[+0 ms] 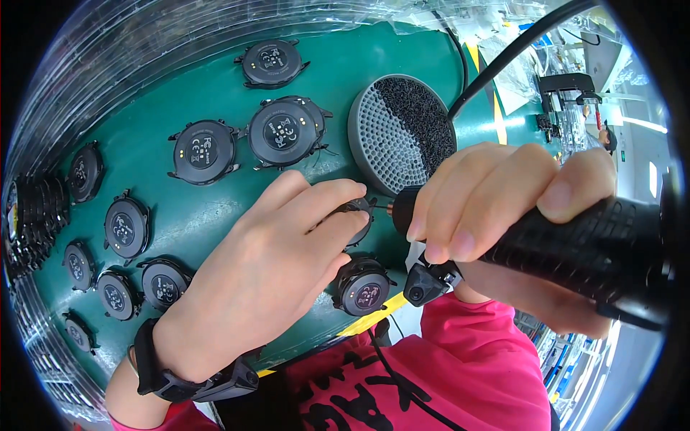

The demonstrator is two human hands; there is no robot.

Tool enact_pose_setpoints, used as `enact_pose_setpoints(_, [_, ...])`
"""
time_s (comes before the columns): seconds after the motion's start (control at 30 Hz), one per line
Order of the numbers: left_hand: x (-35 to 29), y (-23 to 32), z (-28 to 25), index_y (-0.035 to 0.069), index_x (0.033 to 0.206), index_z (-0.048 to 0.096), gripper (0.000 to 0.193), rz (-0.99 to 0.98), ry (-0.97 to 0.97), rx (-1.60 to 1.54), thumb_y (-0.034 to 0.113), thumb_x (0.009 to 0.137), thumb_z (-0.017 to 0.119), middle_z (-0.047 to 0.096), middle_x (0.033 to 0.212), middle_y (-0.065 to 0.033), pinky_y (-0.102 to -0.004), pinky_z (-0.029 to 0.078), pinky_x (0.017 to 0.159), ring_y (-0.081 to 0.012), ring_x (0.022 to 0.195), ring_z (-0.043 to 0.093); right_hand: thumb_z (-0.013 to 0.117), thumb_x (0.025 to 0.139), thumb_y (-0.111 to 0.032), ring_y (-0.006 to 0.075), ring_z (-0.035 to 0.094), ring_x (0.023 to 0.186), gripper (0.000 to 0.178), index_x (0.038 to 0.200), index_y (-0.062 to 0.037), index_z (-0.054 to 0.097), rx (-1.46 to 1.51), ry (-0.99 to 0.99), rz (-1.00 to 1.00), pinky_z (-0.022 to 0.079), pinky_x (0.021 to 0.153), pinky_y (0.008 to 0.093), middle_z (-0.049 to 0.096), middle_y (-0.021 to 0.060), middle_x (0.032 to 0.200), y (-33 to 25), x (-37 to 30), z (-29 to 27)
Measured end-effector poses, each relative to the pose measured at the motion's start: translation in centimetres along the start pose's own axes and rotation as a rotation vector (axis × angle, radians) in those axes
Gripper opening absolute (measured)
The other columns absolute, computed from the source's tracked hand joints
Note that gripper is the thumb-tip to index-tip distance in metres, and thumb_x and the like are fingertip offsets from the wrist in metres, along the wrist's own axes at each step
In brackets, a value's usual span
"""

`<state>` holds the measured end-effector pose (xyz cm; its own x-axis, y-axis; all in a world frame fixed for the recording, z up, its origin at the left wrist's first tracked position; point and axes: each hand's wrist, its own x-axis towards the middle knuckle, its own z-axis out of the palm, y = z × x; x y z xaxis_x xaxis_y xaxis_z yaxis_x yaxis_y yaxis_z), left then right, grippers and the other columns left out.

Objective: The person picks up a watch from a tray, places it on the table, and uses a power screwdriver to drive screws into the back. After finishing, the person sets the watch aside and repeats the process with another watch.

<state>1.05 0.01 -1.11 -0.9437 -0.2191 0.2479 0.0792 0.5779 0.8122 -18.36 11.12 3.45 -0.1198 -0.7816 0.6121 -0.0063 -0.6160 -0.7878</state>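
My left hand point(262, 248) reaches over the green table with its fingers on a round black watch case point(358, 205), steadying it and mostly covering it. My right hand point(496, 190) is wrapped around a thick black electric screwdriver point(575, 241) lying nearly level. Its thin bit points left to the edge of that watch case; whether it touches a screw cannot be made out. Just below sits another watch case point(365, 293), back side up. Beyond the screwdriver tip stands a round grey holed tray point(388, 144), its right part covered with small black screws point(413, 108).
More watch cases lie face down, among them one at the back point(273, 63), a pair point(205, 152) in the middle and several at left point(127, 227). A stack of cases point(36, 215) stands at the far left. Clear plastic trays point(144, 57) line the back; a black cable point(503, 65) arches at right.
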Motion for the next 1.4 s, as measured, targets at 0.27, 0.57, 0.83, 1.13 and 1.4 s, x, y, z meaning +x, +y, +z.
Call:
enact_pose_setpoints(0.27, [-0.2,1.6,-1.0,0.006,0.113,0.063,0.048,-0.056,-0.129,0.294,0.001,0.068,0.077,0.055,0.123,-0.0096,-0.0370,0.049,0.072,-0.0270,0.084,0.054,0.050,0.081,-0.079,0.0222,0.061,0.061,0.084,0.121,-0.0044,0.050,0.019,0.030,-0.065,0.053,0.055,0.0365,0.060,0.0119,0.085,0.4,0.5,-2.8])
enact_pose_setpoints(0.57, [0.2,0.9,-0.7,0.003,0.113,0.061,0.045,-0.061,-0.060,0.091,-0.007,0.070,0.070,0.054,0.124,-0.0121,-0.0389,0.049,0.076,-0.0286,0.086,0.055,0.040,0.078,-0.087,0.0227,0.061,0.062,0.093,0.124,-0.0073,0.054,-0.123,0.034,-0.144,0.051,0.056,0.0384,0.059,0.0111,0.084,1.9,0.2,-4.1])
enact_pose_setpoints(0.83, [0.2,0.5,-0.4,0.002,0.112,0.062,0.045,-0.040,0.001,0.087,-0.008,0.070,0.070,0.061,0.124,-0.0142,-0.0400,0.051,0.080,-0.0345,0.094,0.060,0.040,0.077,-0.087,0.0229,0.061,0.062,0.094,0.123,-0.0069,0.053,-0.109,-0.004,-0.162,0.051,0.055,0.0383,0.059,0.0114,0.085,2.1,0.1,-4.0])
enact_pose_setpoints(1.13, [0.2,0.2,-0.3,0.002,0.111,0.063,0.043,-0.030,0.025,0.036,-0.007,0.070,0.072,0.063,0.120,-0.0133,-0.0403,0.052,0.079,-0.0345,0.092,0.060,0.050,0.079,-0.081,0.0220,0.060,0.061,0.087,0.123,-0.0059,0.050,0.003,-0.030,-0.096,0.052,0.054,0.0358,0.058,0.0102,0.085,-0.1,0.5,-2.2])
enact_pose_setpoints(1.4, [0.2,0.0,-0.4,0.002,0.110,0.064,0.043,-0.037,0.027,0.034,-0.006,0.070,0.072,0.063,0.120,-0.0128,-0.0402,0.052,0.078,-0.0332,0.091,0.061,0.058,0.080,-0.074,0.0219,0.059,0.062,0.083,0.126,-0.0066,0.043,0.019,0.028,0.041,0.054,0.057,0.0374,0.057,0.0099,0.088,0.1,0.3,0.3])
